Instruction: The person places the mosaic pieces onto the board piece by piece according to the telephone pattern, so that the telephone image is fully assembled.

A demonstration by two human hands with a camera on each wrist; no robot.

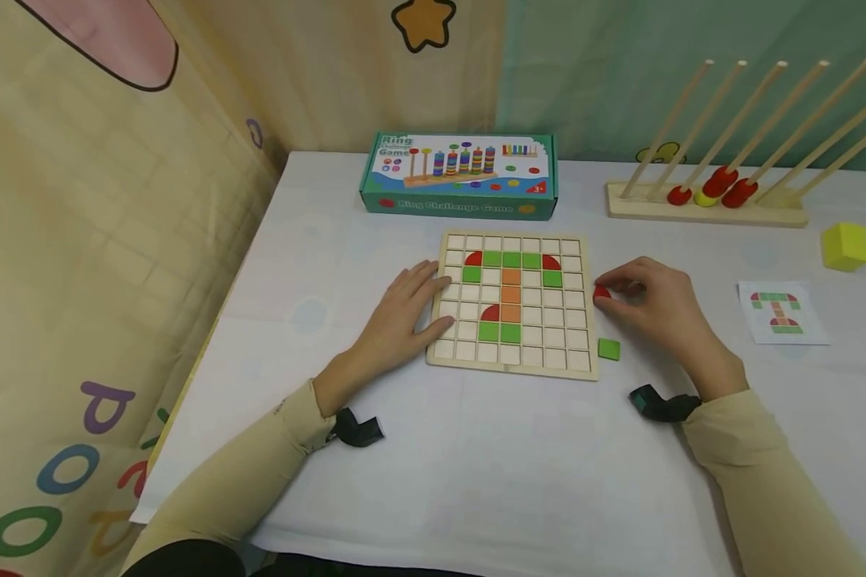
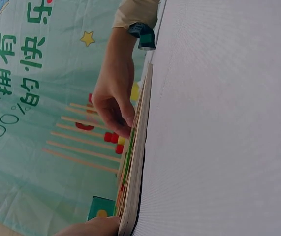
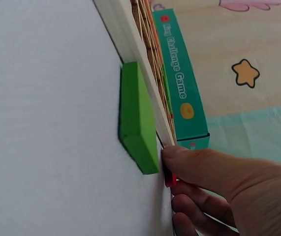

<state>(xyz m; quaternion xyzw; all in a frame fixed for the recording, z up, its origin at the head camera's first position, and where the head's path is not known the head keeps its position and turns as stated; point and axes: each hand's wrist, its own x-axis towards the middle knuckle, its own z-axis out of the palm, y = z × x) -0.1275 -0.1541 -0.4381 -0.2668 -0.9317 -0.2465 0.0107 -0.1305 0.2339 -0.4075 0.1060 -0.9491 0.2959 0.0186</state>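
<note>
A square wooden grid board (image 1: 560, 360) lies in front of me. Green squares, an orange column and red quarter-round tiles fill some of its cells. My left hand (image 1: 401, 311) rests along the board's left edge, fingers extended and fingertips on the rim. Just off the right edge, my right hand (image 1: 655, 303) pinches a small red tile (image 1: 601, 293) between thumb and fingers; most of the tile is hidden. In the right wrist view, this red tile (image 3: 169, 178) is held low beside the board. A loose green square tile (image 1: 609, 349) lies nearer me, beside the board's right edge.
Behind the board is a green Ring Challenge Game box (image 1: 459, 176). At the back right stands a wooden peg rack (image 1: 707, 211) with several red and yellow rings. A yellow cube (image 1: 846, 247) and a printed pattern card (image 1: 783, 313) lie on the right.
</note>
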